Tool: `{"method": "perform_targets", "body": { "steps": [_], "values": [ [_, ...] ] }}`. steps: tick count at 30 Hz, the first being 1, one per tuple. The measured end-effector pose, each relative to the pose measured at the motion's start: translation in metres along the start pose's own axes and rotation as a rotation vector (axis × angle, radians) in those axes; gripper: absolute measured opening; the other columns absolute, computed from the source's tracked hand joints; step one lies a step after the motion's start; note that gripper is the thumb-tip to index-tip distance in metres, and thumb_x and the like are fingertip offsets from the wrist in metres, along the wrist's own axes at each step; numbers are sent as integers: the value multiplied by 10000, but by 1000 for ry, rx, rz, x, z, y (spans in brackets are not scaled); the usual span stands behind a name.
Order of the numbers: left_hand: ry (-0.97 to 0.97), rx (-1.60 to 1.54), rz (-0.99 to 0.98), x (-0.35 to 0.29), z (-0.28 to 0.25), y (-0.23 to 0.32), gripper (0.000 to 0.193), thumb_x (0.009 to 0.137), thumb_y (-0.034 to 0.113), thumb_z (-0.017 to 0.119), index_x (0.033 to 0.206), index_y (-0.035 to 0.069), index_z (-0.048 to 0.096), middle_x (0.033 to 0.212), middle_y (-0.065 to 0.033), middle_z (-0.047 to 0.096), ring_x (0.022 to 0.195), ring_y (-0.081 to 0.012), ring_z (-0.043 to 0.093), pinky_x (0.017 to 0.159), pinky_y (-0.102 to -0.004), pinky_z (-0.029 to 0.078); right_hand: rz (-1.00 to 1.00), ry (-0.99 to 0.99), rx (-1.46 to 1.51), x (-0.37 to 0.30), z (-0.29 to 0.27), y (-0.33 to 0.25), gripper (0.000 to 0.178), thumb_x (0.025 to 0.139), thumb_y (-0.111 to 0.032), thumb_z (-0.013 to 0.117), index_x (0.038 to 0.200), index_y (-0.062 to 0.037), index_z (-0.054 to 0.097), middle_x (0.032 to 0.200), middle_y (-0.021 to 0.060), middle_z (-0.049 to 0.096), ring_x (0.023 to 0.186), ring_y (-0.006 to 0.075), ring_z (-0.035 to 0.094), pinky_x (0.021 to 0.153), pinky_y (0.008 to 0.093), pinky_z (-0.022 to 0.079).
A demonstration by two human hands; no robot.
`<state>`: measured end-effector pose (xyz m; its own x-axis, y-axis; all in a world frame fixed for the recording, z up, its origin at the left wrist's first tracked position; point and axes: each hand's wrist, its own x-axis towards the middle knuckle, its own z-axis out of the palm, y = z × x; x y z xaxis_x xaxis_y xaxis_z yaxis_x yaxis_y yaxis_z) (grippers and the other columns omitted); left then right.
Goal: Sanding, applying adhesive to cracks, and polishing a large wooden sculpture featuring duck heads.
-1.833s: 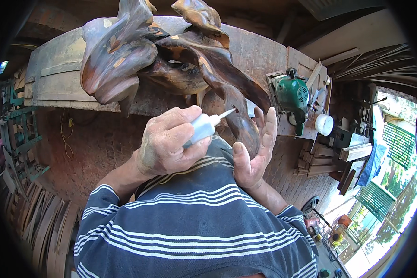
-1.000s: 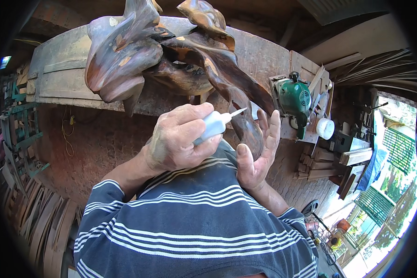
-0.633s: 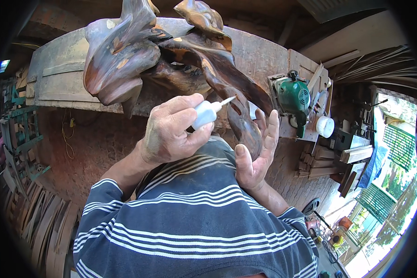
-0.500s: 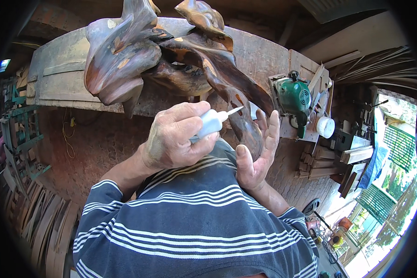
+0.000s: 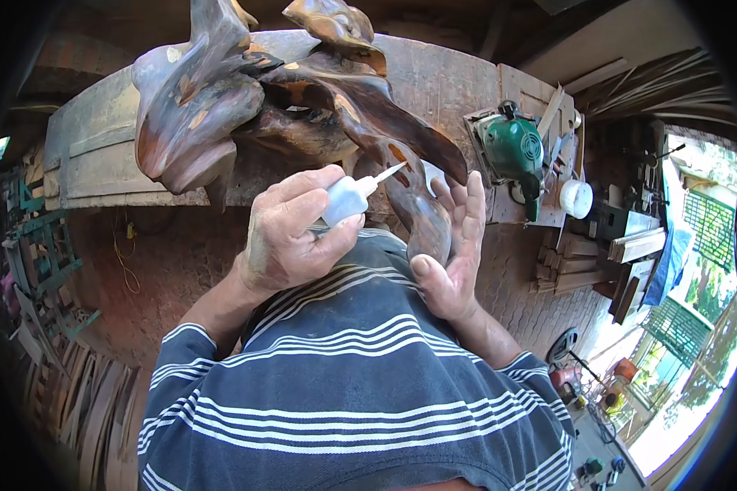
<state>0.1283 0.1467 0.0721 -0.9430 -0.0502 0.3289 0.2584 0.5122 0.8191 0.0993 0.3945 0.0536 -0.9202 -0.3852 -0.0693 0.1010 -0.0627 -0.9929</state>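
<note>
From where I'm standing: left hand (image 5: 299, 222) clamped round a small pale plastic bottle (image 5: 345, 201), right hand (image 5: 457, 274) cupped loosely by the tip of a twisted glossy brown wooden carving (image 5: 307, 135) overhanging the surface (image 5: 446, 90). I'd squeeze gently, white nozzle (image 5: 388, 173) right at that reddish-brown slot (image 5: 397, 153).

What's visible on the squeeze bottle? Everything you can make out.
The squeeze bottle is small, with a pale bluish-white body that looks like plastic, narrowing through a whitish neck to a long, tapered nozzle. The left hand grips the body and covers part of it. It is tilted, nozzle pointing to the person's right and away from their body, with the tip at the dark wooden carving, near a reddish-brown patch. Whether the tip touches the wood, and what's inside, I can't tell.
</note>
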Motion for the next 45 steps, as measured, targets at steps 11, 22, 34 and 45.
{"method": "perform_targets", "body": {
  "steps": [11,22,34,45],
  "values": [
    [2,-382,-223,-21,-7,24,203,841,-12,845,918,-102,680,1159,-272,785,970,-268,779,848,-335,587,93,-141,-673,-9,-64,27,734,893,-172,881,1541,9,588,1479,227,683,1408,319,649,1188,408,488],
    [13,-739,-148,-40,3,26,681,923,-114,767,1526,181,653,1452,-318,651,1290,-309,681,1084,-419,553,-47,-12,-513,-4,-92,38,563,943,-93,823,1467,24,651,1359,195,747,1276,257,711,1120,378,529],
    [121,109,240,-6,43,86,349,821,74,906,988,-116,665,1184,-349,744,1047,-442,749,933,-517,608,-195,-178,-150,-9,-104,-9,469,924,-105,846,1354,25,711,1344,186,755,1231,273,735,1064,396,568],
    [-107,224,463,1,93,118,355,823,163,931,865,-36,640,1279,-287,751,1181,-458,722,1040,-616,561,-152,-271,130,-43,-99,-28,655,959,-120,844,1532,21,560,1410,157,705,1262,210,683,1086,369,538]
  ]
}}
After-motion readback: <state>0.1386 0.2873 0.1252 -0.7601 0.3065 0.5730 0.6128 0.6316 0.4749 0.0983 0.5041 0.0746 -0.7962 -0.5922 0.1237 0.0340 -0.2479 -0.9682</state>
